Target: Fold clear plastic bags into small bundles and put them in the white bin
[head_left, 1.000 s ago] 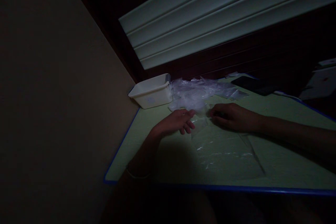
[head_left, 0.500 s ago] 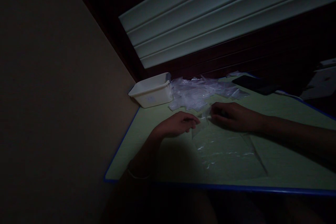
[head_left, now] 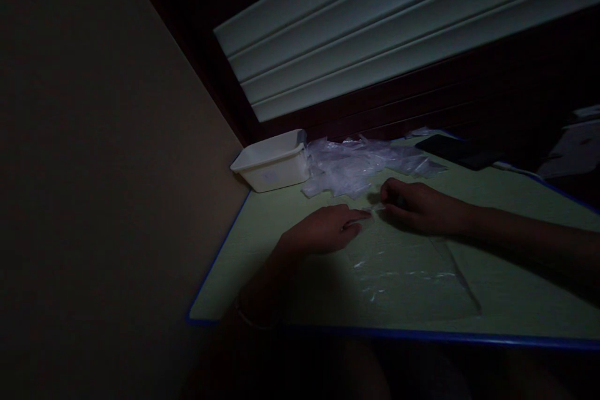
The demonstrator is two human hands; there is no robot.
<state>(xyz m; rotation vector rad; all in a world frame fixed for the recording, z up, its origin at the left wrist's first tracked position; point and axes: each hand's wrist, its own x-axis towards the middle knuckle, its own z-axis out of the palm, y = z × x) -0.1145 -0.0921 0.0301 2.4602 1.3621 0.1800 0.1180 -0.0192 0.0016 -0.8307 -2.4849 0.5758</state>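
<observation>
A clear plastic bag [head_left: 412, 278] lies flat on the pale green tabletop [head_left: 506, 262], its far edge raised between my hands. My left hand [head_left: 323, 229] reaches in from the left, with fingertips and thumb closed at that edge. Opposite it, my right hand [head_left: 415, 205] has its fingers curled in a pinch on the same edge. Dim light hides the exact fingertip contact. Just beyond the hands spreads a loose pile of clear plastic bags [head_left: 349, 165].
A white plastic bin [head_left: 281, 172] stands at the far left corner by the wall. At the back right lies a dark flat object [head_left: 454, 151], with a pale cable [head_left: 515, 170] beside it. Blue edging [head_left: 422, 335] borders the table.
My left hand has moved right and slightly nearer, closing the gap to my right hand. The bag's raised edge has shifted a little between them; my right hand has barely moved.
</observation>
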